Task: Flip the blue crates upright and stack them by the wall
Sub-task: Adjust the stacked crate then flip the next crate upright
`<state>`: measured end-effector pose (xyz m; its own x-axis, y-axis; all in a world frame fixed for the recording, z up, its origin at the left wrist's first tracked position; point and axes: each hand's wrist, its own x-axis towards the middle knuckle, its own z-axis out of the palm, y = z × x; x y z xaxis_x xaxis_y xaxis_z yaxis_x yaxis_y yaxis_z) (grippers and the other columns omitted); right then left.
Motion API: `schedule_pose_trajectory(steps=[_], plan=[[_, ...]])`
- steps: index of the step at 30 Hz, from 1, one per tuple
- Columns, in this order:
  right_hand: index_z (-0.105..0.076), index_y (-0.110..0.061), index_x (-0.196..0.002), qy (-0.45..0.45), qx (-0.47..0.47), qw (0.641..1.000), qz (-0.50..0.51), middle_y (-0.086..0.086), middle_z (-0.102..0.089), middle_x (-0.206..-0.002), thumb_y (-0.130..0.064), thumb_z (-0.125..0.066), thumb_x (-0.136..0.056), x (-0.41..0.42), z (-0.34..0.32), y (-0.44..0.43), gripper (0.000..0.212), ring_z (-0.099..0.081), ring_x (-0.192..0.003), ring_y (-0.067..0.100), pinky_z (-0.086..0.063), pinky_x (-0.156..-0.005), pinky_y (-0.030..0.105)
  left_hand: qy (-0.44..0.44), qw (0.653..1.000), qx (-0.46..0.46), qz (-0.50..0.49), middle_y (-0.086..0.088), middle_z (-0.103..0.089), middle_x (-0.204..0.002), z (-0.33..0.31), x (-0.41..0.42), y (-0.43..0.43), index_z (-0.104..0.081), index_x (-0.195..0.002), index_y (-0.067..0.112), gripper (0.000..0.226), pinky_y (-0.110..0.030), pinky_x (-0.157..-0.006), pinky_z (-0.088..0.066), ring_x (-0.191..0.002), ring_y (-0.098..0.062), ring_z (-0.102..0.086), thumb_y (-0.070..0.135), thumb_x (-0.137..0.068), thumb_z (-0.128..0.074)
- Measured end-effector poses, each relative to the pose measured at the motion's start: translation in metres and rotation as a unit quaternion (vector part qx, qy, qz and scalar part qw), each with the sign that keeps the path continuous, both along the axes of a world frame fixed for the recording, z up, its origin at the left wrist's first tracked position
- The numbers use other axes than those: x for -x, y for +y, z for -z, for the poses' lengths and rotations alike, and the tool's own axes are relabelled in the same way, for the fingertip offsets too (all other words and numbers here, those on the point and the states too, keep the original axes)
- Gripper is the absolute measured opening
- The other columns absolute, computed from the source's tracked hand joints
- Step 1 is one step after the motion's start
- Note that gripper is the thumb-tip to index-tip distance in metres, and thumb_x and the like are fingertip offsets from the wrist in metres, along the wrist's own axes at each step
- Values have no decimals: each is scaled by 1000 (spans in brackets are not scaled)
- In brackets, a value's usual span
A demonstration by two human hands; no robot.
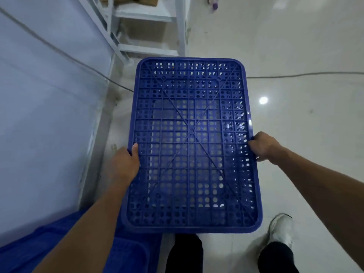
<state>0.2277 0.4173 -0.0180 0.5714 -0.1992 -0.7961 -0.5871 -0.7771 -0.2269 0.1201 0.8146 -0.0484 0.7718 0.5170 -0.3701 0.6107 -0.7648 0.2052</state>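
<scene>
A blue perforated crate is held upside down in front of me, its gridded bottom facing up, above the pale floor. My left hand grips its left long edge, thumb on top. On the opposite long edge my right hand is closed around the rim. More blue crates show at the lower left by the wall, partly hidden under my left arm.
A light blue-white wall runs along the left. A white metal shelf frame stands ahead by the wall. A cable lies across the glossy floor. My legs and a white shoe are below the crate.
</scene>
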Motion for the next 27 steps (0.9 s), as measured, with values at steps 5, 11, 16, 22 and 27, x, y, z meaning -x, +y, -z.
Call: schedule_pose_trajectory(steps=[5,11,16,22,27], plan=[[-61,-1,-110,-8,19,1000,-10,20,-68,-103,-19,-43,-89,20,-4,-81,34,-68,-88,38,-58,-84,47,-11,1000,18,8,-17,-62,-85,-5,-6,-77,-55,-88,2,61,-37,-63,-43,-69,-28,-53,57,-99,-30],[-59,-3,-111,-10,57,998,2,17,-64,-101,-21,-43,-94,44,-7,-190,29,-62,-83,32,-47,-69,33,6,999,50,17,-17,-64,-91,-10,-9,-186,-54,-92,3,60,-36,-63,-43,-73,-27,-53,58,-99,-30],[-55,-2,-116,-15,72,997,17,18,-63,-105,-22,-42,-95,58,-4,-265,32,-61,-88,34,-49,-75,37,33,998,57,13,-10,-58,-86,-4,-3,-265,-50,-89,7,55,-34,-60,-38,-65,-20,-48,56,-100,-29],[-48,-2,-131,-24,80,996,31,24,-59,-127,-23,-41,-99,66,12,-324,39,-59,-108,40,-46,-87,39,39,996,79,-11,-19,-63,-102,12,4,-327,-54,-103,0,51,-36,-68,-40,-81,-30,-55,48,-101,-38],[-46,-6,-130,-55,97,994,20,20,-59,-126,-28,-42,-100,62,21,-353,37,-58,-109,39,-40,-81,38,39,993,101,-39,-17,-63,-110,23,-6,-355,-52,-112,4,40,-37,-75,-44,-91,-31,-59,42,-100,-45]])
